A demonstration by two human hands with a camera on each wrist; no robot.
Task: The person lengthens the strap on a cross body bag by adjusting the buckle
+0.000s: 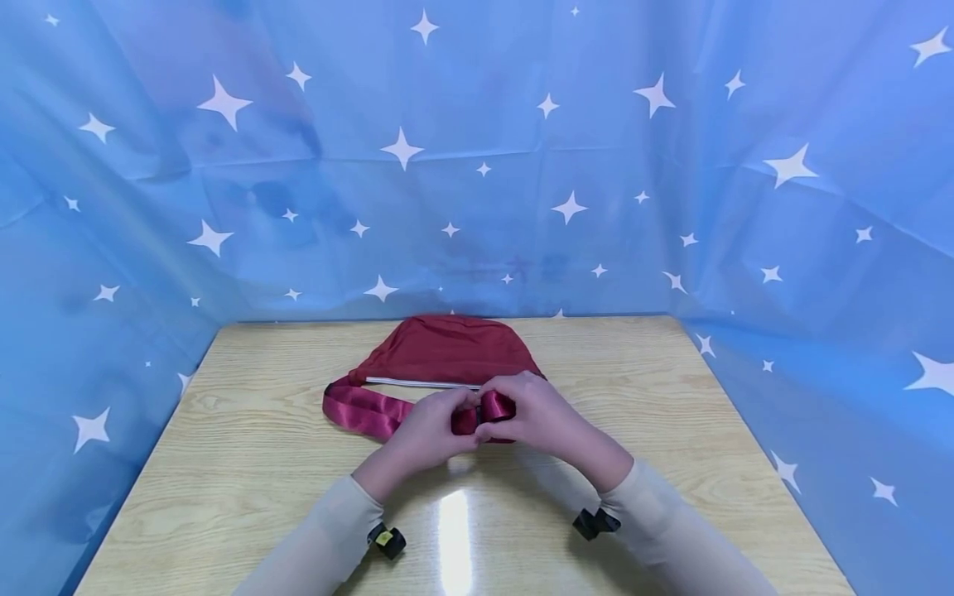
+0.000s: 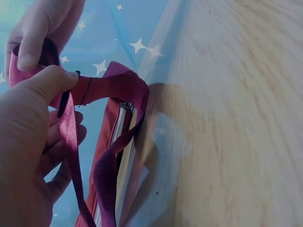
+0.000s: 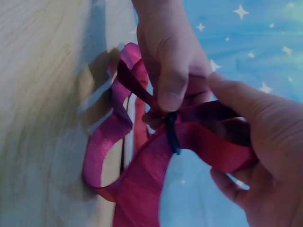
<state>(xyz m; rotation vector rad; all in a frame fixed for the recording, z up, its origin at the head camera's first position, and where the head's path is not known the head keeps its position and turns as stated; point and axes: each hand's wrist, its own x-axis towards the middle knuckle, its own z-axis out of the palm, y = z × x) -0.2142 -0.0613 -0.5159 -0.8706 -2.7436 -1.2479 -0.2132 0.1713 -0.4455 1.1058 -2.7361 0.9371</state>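
Observation:
A dark red waist bag (image 1: 455, 352) with a pale zipper (image 1: 417, 382) lies near the table's back edge. Its shiny wine-red strap (image 1: 365, 411) loops out to the left and comes forward to both hands. A black strap slider (image 3: 172, 133) sits on the webbing between them. My left hand (image 1: 435, 424) pinches the strap at the slider, its thumb against the slider's end. Close by, my right hand (image 1: 531, 410) holds a loop of the strap (image 3: 222, 151) between thumb and fingers. Both hands are raised in front of the bag.
The light wood table (image 1: 246, 497) reaches out on both sides of the bag. A blue curtain with white stars (image 1: 477, 165) hangs behind and around it. Each sleeve carries a small black device (image 1: 596, 523) at the wrist.

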